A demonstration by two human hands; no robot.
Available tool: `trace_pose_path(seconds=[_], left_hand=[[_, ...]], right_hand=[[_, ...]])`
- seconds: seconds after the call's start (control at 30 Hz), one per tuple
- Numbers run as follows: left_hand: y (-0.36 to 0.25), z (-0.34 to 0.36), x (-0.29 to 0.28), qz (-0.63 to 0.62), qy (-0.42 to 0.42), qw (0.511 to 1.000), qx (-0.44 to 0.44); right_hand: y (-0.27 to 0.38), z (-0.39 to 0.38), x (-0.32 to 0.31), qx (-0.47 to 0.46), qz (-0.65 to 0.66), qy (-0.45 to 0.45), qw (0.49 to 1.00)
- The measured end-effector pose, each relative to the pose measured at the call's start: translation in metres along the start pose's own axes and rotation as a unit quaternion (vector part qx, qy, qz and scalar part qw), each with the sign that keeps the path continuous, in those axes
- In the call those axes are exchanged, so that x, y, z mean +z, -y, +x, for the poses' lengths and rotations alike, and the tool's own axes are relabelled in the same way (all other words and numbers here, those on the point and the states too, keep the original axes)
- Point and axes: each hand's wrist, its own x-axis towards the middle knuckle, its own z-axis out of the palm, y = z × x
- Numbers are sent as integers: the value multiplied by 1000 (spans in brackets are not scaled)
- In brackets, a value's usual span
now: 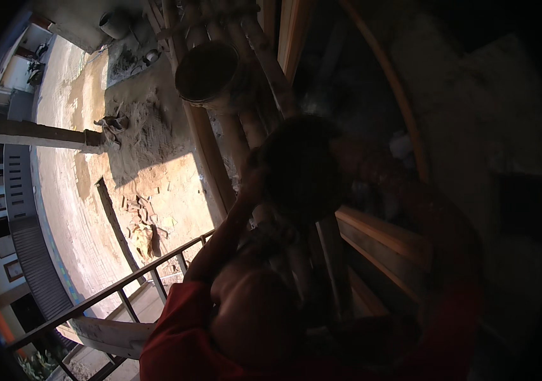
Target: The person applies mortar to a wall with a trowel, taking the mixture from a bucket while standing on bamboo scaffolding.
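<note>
In deep shade before me is a dark round container (303, 171), bucket-like; its exact kind and contents are lost in the dark. My left hand (254, 176) grips its left side, fingers bent against it. On the opposite side my right hand (349, 157) presses against the container, its fingers hard to make out. Both forearms reach up from red sleeves. Beyond the container, an open-topped bucket (207, 73) with a pale outer wall stands on a platform of wooden poles (255, 127).
A metal railing (138, 276) runs at the lower left. Far below lies sunlit ground with rubble (141, 219) and a dark heap of sand or soil (147, 127). Wooden frames (382, 235) stand to the right. A concrete beam (36, 133) juts in from the left.
</note>
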Motion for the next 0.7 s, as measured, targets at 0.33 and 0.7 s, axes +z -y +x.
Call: trace_pose_path(seconds=[0.33,0.7], left_hand=[[-4,2,-8,49,11,999,-11],[-4,-8,6,31,-17,998,-61]], right_hand=[[85,-32,49,-44,-220,28,974],[-23,-60,14,-11,54,-333,941]])
